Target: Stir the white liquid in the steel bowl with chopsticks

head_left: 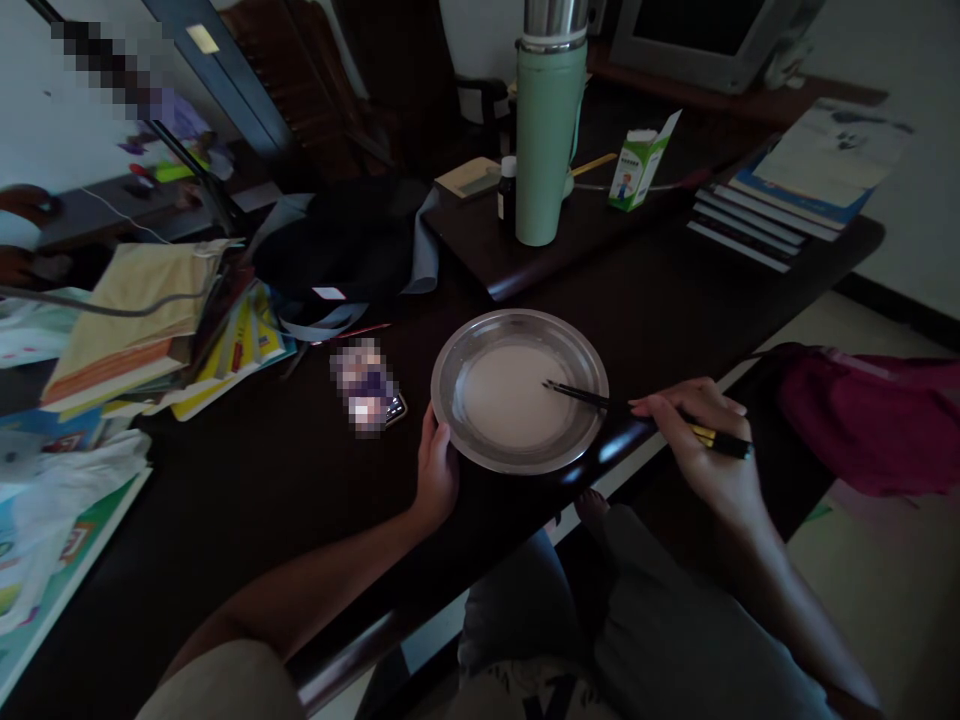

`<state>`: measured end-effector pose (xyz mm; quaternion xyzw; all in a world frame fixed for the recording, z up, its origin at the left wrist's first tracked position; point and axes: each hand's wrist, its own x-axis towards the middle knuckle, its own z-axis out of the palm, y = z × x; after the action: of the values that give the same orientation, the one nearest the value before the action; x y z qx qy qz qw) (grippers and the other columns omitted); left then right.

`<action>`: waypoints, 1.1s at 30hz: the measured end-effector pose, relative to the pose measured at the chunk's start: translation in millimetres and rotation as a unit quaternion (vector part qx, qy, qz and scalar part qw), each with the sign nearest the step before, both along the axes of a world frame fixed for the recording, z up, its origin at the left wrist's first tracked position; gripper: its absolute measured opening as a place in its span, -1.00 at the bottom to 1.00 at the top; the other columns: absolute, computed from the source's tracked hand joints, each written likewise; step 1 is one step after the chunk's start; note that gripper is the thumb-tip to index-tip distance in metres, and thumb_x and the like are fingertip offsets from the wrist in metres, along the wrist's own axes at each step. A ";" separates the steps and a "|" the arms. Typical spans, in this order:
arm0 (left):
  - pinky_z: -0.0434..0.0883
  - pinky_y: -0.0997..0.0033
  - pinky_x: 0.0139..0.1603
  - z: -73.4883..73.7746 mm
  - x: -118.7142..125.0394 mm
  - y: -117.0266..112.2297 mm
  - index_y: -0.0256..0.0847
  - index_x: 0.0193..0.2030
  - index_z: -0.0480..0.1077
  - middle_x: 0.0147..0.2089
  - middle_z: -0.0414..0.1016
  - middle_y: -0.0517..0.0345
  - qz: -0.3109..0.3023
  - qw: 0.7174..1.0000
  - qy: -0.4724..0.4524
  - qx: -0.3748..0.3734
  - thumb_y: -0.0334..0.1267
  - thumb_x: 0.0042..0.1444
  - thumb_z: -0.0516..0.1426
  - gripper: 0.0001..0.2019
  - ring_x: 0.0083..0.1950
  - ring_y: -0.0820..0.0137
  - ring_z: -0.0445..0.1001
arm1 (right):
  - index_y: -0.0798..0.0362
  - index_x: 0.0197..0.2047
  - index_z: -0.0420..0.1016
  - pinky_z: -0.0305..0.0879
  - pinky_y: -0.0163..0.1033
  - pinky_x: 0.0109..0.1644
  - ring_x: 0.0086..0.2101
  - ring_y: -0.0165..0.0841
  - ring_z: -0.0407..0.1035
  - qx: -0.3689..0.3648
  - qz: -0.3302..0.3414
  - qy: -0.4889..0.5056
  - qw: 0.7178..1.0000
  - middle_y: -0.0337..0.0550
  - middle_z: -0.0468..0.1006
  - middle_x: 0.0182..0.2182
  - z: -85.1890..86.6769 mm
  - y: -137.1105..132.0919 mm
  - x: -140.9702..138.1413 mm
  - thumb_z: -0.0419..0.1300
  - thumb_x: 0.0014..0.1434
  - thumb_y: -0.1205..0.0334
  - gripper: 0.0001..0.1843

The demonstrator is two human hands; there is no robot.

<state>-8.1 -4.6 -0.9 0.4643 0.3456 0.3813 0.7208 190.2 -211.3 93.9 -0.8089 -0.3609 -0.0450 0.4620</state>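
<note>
A round metal bowl [520, 462] stands near the table's front edge, holding a whitish, cloudy liquid [510, 395]. My left hand [439, 470] grips the bowl's left rim, thumb on top and fingers at the outer side. In my right hand [709, 435] is a pair of black chopsticks [589, 397] with yellow marks near the thick ends. Their tips reach over the right side of the bowl, at or just above the liquid; whether they touch it I cannot tell.
Left of the bowl lies a phone [394, 408]. Behind it are a black bag [345, 240] and piled papers [142, 300]. A green tumbler [551, 150], a dark bottle [507, 195] and a small carton [637, 170] stand beyond. Books [795, 200] are stacked at the right.
</note>
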 end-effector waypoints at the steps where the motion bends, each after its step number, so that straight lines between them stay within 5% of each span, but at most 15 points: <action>1: 0.30 0.00 0.41 0.1 0.1 -0.1 -0.01 0.19 0.45 0.23 0.54 0.06 0.001 1.000 -0.003 -0.001 0.06 0.16 0.21 -0.53 0.34 0.12 0.42 | -0.13 -0.43 0.65 0.22 -0.03 -0.10 -0.30 -0.25 0.47 0.006 0.007 0.018 1.000 -0.24 0.63 -0.42 3.5 -3.7 0.1 0.23 0.30 0.14 -0.73; 6: 0.28 0.01 0.42 -1.3 0.5 0.2 -0.01 0.17 0.45 0.23 0.54 0.06 0.008 1.000 -0.001 -0.007 0.05 0.15 0.22 -0.54 0.35 0.13 0.42 | -0.13 -0.43 0.66 0.29 -0.08 -0.18 -0.31 -0.26 0.47 0.001 0.070 0.097 0.993 -0.21 0.61 -0.40 7.6 -7.4 -5.3 0.25 0.29 0.13 -0.74; 11: 0.29 0.02 0.41 -2.5 0.3 1.0 -0.03 0.20 0.44 0.24 0.53 0.03 0.004 1.000 0.001 0.007 0.07 0.17 0.21 -0.51 0.35 0.12 0.41 | -0.17 -0.37 0.66 0.23 0.00 -0.08 -0.26 -0.23 0.46 -0.009 0.142 0.069 0.987 -0.25 0.70 -0.37 -13.4 18.6 -14.4 0.19 0.34 0.07 -0.72; 17: 0.33 0.04 0.38 -0.1 0.8 0.3 -0.03 0.21 0.45 0.23 0.54 0.04 0.010 1.000 0.008 -0.007 0.08 0.14 0.22 -0.48 0.33 0.11 0.43 | -0.15 -0.29 0.67 0.12 0.05 -0.01 -0.19 -0.19 0.45 -0.012 0.104 -0.003 0.995 -0.27 0.75 -0.24 -32.2 40.6 -11.7 0.18 0.35 0.08 -0.75; 25: 0.30 -0.01 0.41 1.4 0.9 0.0 -0.02 0.20 0.44 0.22 0.54 0.03 -0.001 1.000 0.005 0.003 0.09 0.17 0.20 -0.50 0.33 0.11 0.43 | -0.13 -0.38 0.66 0.13 0.01 -0.03 -0.27 -0.23 0.44 -0.004 0.006 -0.031 0.999 -0.25 0.66 -0.42 -7.7 9.9 -2.5 0.22 0.31 0.15 -0.75; 33: 0.27 -0.02 0.43 1.6 1.0 -0.3 -0.01 0.19 0.45 0.23 0.54 0.04 0.005 1.000 0.005 -0.004 0.07 0.15 0.21 -0.51 0.35 0.10 0.41 | -0.13 -0.43 0.67 0.24 -0.05 -0.13 -0.32 -0.27 0.45 -0.002 0.081 0.093 0.992 -0.22 0.62 -0.41 5.5 -7.3 -7.2 0.24 0.30 0.13 -0.73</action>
<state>-7.1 -4.9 0.7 0.4615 0.3532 0.3812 0.7190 183.1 -218.6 99.4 -0.7782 -0.3811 0.0688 0.4945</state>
